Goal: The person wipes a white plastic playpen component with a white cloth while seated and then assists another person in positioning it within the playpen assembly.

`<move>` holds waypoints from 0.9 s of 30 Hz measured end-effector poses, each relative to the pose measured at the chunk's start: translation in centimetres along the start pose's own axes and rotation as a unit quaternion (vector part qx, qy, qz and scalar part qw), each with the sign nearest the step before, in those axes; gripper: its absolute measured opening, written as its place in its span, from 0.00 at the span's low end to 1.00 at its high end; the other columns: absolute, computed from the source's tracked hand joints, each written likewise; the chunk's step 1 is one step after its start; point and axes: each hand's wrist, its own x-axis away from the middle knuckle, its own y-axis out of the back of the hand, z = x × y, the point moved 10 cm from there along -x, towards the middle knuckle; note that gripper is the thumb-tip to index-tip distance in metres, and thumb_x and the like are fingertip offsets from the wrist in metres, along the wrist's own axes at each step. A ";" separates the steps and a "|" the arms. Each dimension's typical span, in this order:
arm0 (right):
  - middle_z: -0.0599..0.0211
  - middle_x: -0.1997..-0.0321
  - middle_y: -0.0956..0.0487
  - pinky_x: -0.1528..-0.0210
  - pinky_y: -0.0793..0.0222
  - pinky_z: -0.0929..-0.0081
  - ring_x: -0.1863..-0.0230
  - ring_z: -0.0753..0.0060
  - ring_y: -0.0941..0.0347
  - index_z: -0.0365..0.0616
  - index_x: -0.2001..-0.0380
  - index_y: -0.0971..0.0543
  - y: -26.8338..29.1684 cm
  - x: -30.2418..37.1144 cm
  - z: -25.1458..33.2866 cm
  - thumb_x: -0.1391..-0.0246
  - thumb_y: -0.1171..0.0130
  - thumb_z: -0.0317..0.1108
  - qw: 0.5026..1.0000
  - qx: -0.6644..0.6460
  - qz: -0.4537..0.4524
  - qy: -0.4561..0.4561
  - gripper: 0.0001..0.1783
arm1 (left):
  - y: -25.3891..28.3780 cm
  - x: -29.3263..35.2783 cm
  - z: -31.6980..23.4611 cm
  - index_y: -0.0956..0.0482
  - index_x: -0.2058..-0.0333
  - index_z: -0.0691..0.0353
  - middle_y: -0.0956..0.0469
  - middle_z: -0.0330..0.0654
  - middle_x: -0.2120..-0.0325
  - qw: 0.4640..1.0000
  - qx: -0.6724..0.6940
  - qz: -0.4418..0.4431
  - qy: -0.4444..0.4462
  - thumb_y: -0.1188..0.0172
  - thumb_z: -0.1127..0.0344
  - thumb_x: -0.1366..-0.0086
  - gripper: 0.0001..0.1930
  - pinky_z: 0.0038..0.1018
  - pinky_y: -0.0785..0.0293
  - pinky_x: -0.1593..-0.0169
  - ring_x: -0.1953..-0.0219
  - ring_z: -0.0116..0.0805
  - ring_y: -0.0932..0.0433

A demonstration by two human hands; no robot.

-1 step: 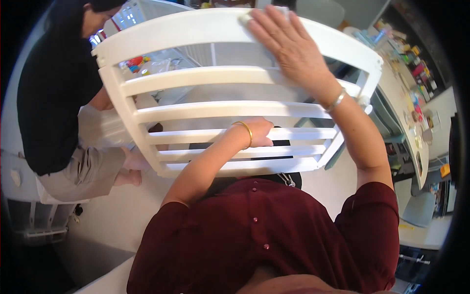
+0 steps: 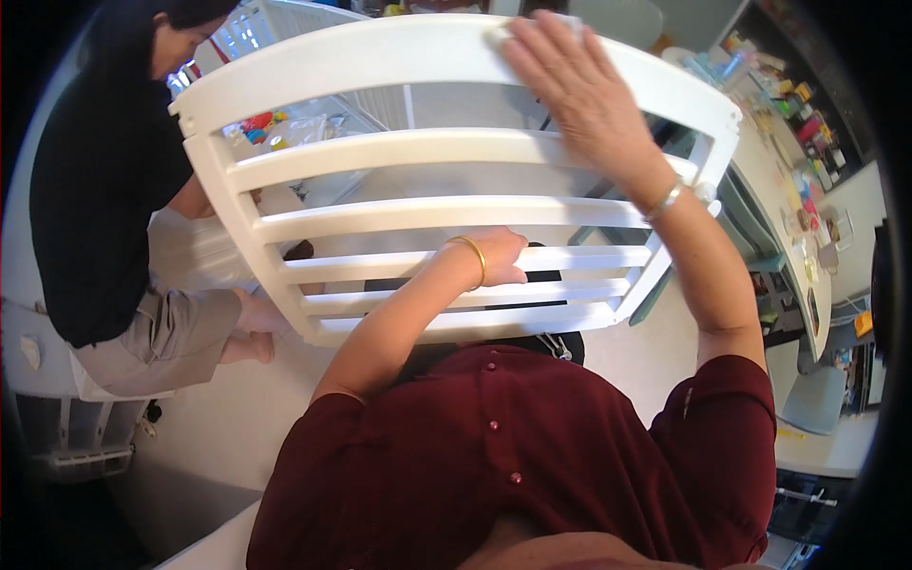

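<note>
A white slatted wooden panel (image 2: 380, 62) with a curved top rail stands tilted in front of me. My left hand (image 2: 499, 255) is closed around one of its lower slats, wearing a gold bangle. Flat fingers of my right hand (image 2: 579, 95) press on the top rail, right of its middle. A pale cloth (image 2: 497, 36) peeks out at the edge of these fingers and is mostly hidden beneath them. A silver-coloured bangle is on the right wrist.
At left a person in a black top (image 2: 104, 190) sits low, close to the panel's left post. A table (image 2: 755, 152) crowded with small items curves along the right, with a grey-green chair (image 2: 750, 233) beside it. White railings (image 2: 294, 33) and colourful toys (image 2: 261, 122) lie beyond the panel.
My right hand has slid a little to the right along the top rail, the pale cloth moving with it. My left hand keeps its grip. The panel's left side has shifted slightly left.
</note>
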 end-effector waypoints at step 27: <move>0.62 0.36 0.37 0.32 0.53 0.63 0.32 0.64 0.47 0.43 0.44 0.32 6.0 -1.7 5.6 0.49 0.52 0.30 0.941 -0.231 -0.244 0.050 0.26 | 0.8 2.0 -1.8 0.30 0.50 0.66 0.26 0.57 0.56 0.997 -0.051 -0.031 0.051 0.41 0.51 0.44 0.28 0.39 0.32 0.48 0.51 0.54 0.28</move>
